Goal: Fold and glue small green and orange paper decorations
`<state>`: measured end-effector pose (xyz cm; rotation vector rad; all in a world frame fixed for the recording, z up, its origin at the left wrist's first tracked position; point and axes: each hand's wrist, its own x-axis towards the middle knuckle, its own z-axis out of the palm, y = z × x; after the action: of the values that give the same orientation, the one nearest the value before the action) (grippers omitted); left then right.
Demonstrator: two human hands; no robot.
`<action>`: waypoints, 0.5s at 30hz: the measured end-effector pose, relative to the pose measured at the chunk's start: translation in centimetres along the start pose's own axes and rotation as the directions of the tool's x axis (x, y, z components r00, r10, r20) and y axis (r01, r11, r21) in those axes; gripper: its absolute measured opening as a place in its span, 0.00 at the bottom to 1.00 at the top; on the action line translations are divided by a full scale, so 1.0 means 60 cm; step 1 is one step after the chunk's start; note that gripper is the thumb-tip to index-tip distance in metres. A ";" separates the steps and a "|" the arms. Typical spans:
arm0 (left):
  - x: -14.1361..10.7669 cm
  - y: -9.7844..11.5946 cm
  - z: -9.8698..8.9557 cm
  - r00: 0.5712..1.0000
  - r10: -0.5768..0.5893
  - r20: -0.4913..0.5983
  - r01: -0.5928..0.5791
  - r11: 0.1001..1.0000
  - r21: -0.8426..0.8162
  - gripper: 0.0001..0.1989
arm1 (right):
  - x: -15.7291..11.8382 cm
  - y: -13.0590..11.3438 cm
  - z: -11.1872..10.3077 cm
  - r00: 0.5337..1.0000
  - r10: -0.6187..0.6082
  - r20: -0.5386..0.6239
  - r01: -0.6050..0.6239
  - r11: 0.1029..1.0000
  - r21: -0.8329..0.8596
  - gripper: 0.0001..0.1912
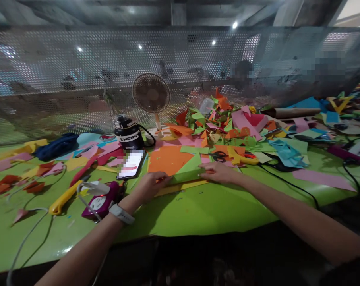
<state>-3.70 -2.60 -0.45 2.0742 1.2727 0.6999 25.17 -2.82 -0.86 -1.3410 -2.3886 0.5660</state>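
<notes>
One fan [151,93], one bottle [128,133], one phone [131,165] and one pair of scissors [219,156] are surrounding one green sheet [186,174], which is lying over an orange sheet [163,159] near the middle of the desk [204,214]. The left hand [154,184] is pinching its left end, fingers nearly together; the right hand [220,173] is gripping its right end with bent fingers. Paper scraps [215,123] are heaping up at the far right, and a perforated screen [87,71] is standing behind.
</notes>
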 end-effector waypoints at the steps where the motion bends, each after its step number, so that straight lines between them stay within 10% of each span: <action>1: 0.005 0.002 0.003 1.000 0.003 -0.006 -0.002 0.999 0.054 0.15 | 0.005 0.000 0.002 1.000 0.017 -0.023 -0.017 1.000 -0.006 0.17; 15: 0.037 0.009 0.037 0.997 -0.080 -0.022 0.079 0.828 0.556 0.11 | 0.039 -0.010 0.046 0.943 0.181 -0.278 -0.235 0.957 -0.173 0.16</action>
<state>-0.93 -1.27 -1.32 2.4488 1.7056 0.2992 22.27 -1.53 -2.72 -1.6583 -2.1496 0.1833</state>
